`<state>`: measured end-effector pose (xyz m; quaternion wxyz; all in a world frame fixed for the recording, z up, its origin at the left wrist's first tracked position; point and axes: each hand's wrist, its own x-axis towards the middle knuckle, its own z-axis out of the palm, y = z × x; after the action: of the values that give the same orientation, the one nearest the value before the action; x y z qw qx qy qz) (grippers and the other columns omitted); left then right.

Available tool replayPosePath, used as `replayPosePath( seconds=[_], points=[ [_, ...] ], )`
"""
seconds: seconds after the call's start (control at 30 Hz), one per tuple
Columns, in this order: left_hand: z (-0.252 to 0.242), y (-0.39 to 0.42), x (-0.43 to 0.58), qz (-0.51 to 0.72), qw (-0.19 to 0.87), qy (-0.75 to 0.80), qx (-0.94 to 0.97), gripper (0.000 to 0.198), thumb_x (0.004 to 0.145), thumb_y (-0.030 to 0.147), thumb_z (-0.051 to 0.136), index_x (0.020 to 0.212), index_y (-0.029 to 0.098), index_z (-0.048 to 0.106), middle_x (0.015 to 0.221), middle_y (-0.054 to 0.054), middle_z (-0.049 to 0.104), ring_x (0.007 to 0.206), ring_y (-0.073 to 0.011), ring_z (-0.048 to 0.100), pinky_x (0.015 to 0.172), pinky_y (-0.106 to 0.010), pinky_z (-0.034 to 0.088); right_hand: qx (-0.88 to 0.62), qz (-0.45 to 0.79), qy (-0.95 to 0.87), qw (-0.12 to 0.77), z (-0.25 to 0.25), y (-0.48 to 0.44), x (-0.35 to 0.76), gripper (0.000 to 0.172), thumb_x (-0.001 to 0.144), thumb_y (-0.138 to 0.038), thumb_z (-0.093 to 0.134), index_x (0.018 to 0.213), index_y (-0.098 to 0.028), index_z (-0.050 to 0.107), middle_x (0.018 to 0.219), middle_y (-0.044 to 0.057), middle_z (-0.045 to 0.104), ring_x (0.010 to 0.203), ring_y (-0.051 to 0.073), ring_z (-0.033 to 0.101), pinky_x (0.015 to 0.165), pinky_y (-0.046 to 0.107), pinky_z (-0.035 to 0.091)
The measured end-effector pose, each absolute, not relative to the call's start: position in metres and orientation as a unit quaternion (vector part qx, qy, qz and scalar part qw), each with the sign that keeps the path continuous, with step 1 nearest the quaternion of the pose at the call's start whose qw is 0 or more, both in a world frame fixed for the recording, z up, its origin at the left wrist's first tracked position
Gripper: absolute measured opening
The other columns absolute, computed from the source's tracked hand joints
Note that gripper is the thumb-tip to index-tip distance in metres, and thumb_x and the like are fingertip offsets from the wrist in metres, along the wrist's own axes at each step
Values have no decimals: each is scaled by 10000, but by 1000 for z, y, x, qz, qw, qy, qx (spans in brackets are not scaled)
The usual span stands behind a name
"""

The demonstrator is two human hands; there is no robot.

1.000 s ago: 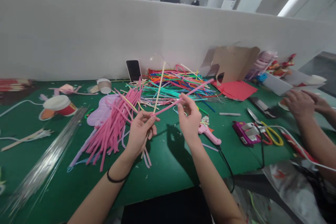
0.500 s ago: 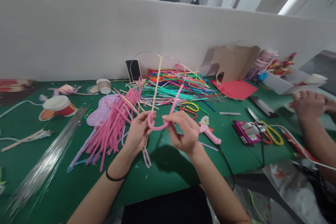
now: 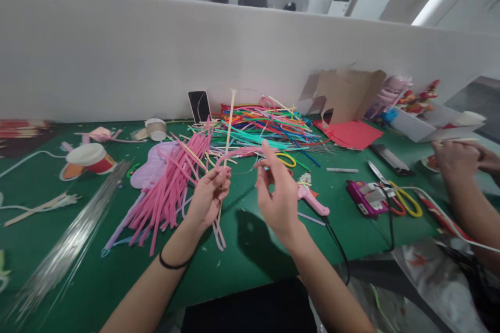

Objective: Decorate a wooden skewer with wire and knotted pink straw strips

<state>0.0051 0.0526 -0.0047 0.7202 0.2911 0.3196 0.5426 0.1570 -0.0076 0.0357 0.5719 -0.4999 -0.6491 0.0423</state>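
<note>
Head view. Left hand [image 3: 208, 197] raised over the green table [image 3: 250, 239], fingers curled around a cream stick [image 3: 227, 130] that rises almost upright toward 12 o'clock, and pinching one end of a pink pipe cleaner [image 3: 238, 153]. Pipe cleaner arching from the left fingertips toward 3 o'clock, its far end blurred near the right thumb. Right hand [image 3: 278, 195] just beside it at 3 o'clock, fingers spread loose and half open; whether thumb and forefinger pinch the pipe cleaner's end, cannot tell.

Below and toward 9 o'clock of the left hand, a heap of pink pipe cleaners [image 3: 167, 187] fanned across the table. At 12 o'clock, a tangle of mixed-colour pipe cleaners [image 3: 265, 125], with a phone [image 3: 199, 106] leaning on the white partition. At 3 o'clock of the right hand, a pink glue gun [image 3: 310, 196]; further along, yellow-handled scissors [image 3: 402, 197]. At the far 3 o'clock edge, another person's hands [image 3: 457, 158]. At 9 o'clock, a paper cup [image 3: 86, 158] lying on its side.
</note>
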Motion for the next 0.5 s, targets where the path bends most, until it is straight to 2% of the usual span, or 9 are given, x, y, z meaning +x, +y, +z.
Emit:
replayPosePath(
  seconds=[0.1,0.17,0.23,0.3,0.33,0.4,0.5],
  points=[
    [-6,56,2,553,727,309,263,329,595,213,888,851,80,729,756,-5,625,537,-10,512,363,-75,307,-540,7,-554,634,33,-11,173,500,964,-211,466,1457,-270,405,1106,94,623,885,187,614,708,332,562],
    [-5,56,1,546,736,307,258,339,584,208,892,848,70,729,753,-7,623,535,-10,514,359,-73,309,-551,7,-535,640,32,-3,185,471,964,-252,470,1432,-271,423,1186,101,602,969,201,614,740,352,565],
    [-2,54,2,529,743,312,265,340,592,218,888,852,68,729,752,-9,626,526,-11,514,354,-75,316,-540,-4,-601,589,33,13,195,491,953,-279,485,1438,-276,411,1298,106,577,1106,231,590,860,418,549],
    [0,51,4,516,744,322,276,340,604,230,883,859,67,729,752,-14,633,528,-19,527,359,-79,338,-520,-58,-663,535,36,33,203,539,943,-294,498,1466,-267,369,1438,115,491,1295,277,479,1040,528,432],
    [0,50,5,513,743,328,279,335,604,230,881,852,66,728,737,-14,631,532,-26,537,362,-81,348,-517,-73,-672,526,37,43,206,531,944,-296,497,1459,-265,376,1456,114,475,1327,284,449,1072,549,394],
    [0,50,6,511,740,336,280,313,606,218,875,832,64,722,712,-15,626,535,-37,549,362,-84,355,-520,-66,-651,549,37,63,210,480,947,-311,496,1417,-254,422,1425,121,499,1287,275,484,1043,531,421],
    [0,51,5,503,747,338,274,264,634,184,848,833,75,713,728,-16,632,523,-38,551,351,-88,351,-525,26,-584,618,27,82,215,369,934,-372,534,1263,-204,534,1228,129,615,1065,223,601,877,409,521]
  ],
)
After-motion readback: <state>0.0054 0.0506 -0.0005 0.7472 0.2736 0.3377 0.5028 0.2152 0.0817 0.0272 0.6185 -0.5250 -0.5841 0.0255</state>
